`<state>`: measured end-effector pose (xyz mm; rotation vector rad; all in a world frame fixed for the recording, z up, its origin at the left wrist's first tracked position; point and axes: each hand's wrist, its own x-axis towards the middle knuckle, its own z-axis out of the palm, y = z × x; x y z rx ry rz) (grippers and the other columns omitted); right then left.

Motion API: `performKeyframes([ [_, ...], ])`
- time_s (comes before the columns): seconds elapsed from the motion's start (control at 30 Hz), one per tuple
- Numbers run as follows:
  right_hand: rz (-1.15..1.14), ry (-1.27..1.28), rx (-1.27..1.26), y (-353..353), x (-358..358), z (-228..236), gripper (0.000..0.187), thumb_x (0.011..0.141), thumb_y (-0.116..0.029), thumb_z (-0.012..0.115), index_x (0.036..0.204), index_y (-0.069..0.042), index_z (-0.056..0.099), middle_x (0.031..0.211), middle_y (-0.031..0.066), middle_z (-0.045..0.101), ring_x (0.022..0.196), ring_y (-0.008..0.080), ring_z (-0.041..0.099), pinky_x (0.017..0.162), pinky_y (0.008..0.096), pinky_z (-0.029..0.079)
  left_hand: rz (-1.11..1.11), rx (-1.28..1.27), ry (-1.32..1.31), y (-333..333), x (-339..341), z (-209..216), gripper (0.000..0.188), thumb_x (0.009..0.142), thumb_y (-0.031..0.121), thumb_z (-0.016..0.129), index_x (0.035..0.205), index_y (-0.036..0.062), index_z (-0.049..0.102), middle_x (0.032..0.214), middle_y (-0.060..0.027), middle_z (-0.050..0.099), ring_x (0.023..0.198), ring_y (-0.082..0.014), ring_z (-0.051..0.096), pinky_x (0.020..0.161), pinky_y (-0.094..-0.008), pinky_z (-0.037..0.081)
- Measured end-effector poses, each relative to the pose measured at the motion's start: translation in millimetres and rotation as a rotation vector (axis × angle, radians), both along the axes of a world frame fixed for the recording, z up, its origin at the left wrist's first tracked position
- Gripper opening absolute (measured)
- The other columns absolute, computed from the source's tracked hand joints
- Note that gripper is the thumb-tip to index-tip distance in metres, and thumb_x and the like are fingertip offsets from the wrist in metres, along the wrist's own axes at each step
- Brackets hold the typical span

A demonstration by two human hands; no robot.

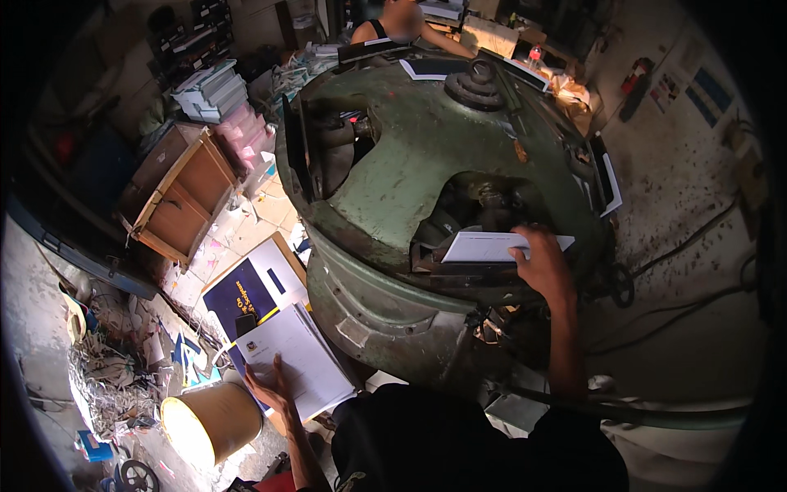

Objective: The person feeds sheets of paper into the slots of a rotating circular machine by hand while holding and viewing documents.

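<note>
My right hand [544, 264] is closed on a white block of paper [479, 246], thumb on the near face and fingers over the top edge. The block stands upright in a dark slot at the near rim of a large round green machine [393, 164]. At the lower left, my left hand [272, 385] lies on a stack of printed white sheets [299, 361], its fingers stretched over the left part. Beside and partly under that stack lie dark blue printed covers [242, 291] with yellow lettering. A small dark object [246, 324] rests on them.
Other white blocks [611, 184] stand around the machine's rim. A person [398, 23] is at its far side. At left are a wooden box [184, 193], stacked paper bundles [211, 90] and a yellowish bucket [211, 422]. Paper scraps [115, 369] litter the floor.
</note>
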<state>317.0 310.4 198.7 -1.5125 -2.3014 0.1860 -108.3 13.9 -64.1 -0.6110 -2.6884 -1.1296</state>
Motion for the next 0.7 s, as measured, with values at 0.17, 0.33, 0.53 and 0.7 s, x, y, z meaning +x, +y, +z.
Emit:
performKeyframes([
  [0.17,-0.061,-0.062,0.023,10.4,18.3,-11.9,0.038,0.073,0.002,0.065,0.111,-0.001,0.062,0.110,0.0224,0.062,0.108,0.0404,0.056,0.093,0.0457,0.045,-0.003,0.016,-0.011,-1.1,1.1,0.3,0.081,0.071,0.045,0.084,0.125,-0.0080,0.055,0.119,-0.0250,0.057,0.111,-0.0413,0.056,0.096,-0.0488,0.045],
  [0.33,-0.082,-0.025,0.183,13.2,31.2,-20.0,0.029,0.067,0.005,0.063,0.097,0.002,0.063,0.098,0.0213,0.064,0.102,0.0391,0.058,0.089,0.0471,0.047,0.001,0.010,-0.016,0.1,0.9,-0.5,0.081,0.071,0.044,0.084,0.126,-0.0082,0.055,0.120,-0.0254,0.057,0.112,-0.0417,0.056,0.097,-0.0486,0.045],
  [0.53,-0.234,-0.051,-0.057,17.4,44.7,-23.5,0.019,0.068,0.002,0.064,0.087,0.000,0.064,0.096,0.0213,0.064,0.102,0.0395,0.059,0.085,0.0473,0.049,0.004,0.013,0.009,-1.3,-2.9,-5.2,0.081,0.071,0.044,0.084,0.126,-0.0083,0.055,0.121,-0.0265,0.057,0.114,-0.0418,0.055,0.099,-0.0493,0.044],
  [0.7,-0.204,-0.011,0.021,20.8,51.0,-33.3,0.023,0.070,0.000,0.067,0.093,-0.003,0.065,0.097,0.0214,0.065,0.101,0.0405,0.060,0.087,0.0453,0.047,0.029,-0.077,0.013,8.4,11.2,16.3,0.072,0.075,0.040,0.082,0.122,-0.0079,0.057,0.124,-0.0252,0.057,0.115,-0.0401,0.055,0.098,-0.0499,0.043],
])
